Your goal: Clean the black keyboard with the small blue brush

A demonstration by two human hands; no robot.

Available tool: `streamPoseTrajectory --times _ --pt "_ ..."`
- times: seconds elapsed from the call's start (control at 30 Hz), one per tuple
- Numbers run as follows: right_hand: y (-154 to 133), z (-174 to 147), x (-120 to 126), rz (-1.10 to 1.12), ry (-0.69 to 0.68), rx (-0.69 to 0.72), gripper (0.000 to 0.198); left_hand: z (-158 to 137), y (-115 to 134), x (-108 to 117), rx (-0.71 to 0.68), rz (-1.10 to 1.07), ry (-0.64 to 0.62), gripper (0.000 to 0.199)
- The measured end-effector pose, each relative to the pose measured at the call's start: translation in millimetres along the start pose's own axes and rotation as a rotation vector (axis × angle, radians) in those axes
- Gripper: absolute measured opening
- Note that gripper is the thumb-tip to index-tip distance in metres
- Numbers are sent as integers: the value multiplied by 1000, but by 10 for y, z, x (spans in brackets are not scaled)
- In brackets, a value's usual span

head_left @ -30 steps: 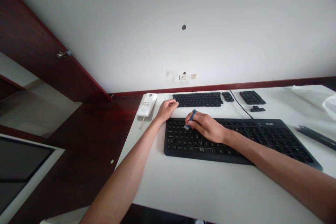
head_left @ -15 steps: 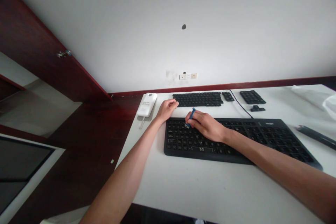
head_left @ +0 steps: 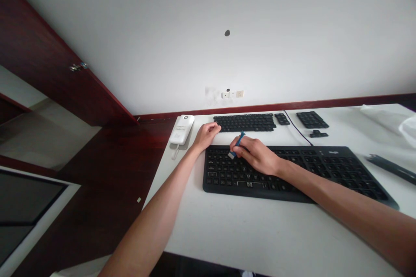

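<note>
My right hand [head_left: 255, 155] pinches a slim blue cleaning brush [head_left: 239, 139] over the left part of the black keyboard [head_left: 325, 151]. The brush is tilted, with its pale lower tip at the upper-left rows, where the keycaps are off and the bare key sockets show. My left hand [head_left: 207, 135] rests by the keyboard's upper-left corner with its fingers curled closed; nothing shows in it, though its underside is hidden. Just beyond it lies a large block of detached keycaps [head_left: 245, 122], laid out in rows.
Smaller keycap groups lie behind the keyboard: a block [head_left: 282, 119], a number pad set [head_left: 312, 120] and arrow keys [head_left: 318, 133]. A white device [head_left: 182, 130] with a strap lies left, a black strip [head_left: 393, 168] and clear plastic [head_left: 386, 117] right. The keyboard cable [head_left: 297, 127] runs back.
The brush has shifted slightly in angle and position, its lower tip a little to the left and its top end to the right. My left hand and the keyboard stay in place.
</note>
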State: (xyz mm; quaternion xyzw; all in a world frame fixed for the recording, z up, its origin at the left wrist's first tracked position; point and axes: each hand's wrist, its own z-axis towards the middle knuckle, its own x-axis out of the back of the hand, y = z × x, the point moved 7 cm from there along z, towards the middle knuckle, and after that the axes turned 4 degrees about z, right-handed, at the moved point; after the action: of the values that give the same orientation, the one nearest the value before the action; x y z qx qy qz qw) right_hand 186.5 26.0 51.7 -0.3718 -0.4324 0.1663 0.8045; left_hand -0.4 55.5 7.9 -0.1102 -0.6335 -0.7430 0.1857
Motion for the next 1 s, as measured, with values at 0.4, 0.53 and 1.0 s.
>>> streamPoseTrajectory --times 0.4,0.53,1.0 --pt "-35 -30 -43 40 -67 74 27 -6 14 -6 26 -8 -4 37" --pt "-35 -27 -83 28 -122 71 26 2 2 -5 23 -2 4 38" --pt "31 -8 -39 87 -77 2 30 -7 38 -10 -3 1 -8 38"
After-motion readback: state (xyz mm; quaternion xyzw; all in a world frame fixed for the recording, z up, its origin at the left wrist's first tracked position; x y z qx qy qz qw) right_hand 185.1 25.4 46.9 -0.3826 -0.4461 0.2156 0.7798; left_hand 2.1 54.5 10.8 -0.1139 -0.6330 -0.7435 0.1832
